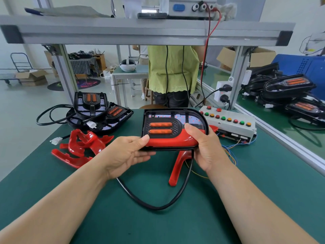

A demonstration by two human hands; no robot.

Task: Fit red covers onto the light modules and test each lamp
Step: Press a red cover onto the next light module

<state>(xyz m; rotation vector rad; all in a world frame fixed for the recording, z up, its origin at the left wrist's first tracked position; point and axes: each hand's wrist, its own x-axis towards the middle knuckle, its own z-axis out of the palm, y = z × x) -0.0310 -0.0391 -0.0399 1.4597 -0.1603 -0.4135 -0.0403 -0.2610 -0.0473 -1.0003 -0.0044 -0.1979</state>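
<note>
Head view: a light module is held above the green table at mid-frame, with a red cover lying along its near edge and one arm of the cover hanging below. The left hand pinches the module's near-left corner, thumb on top, fingers beneath. The right hand grips the right end, thumb pressed on the cover. A black cable loops toward the viewer. Spare red covers and more modules lie left; a button box sits right.
</note>
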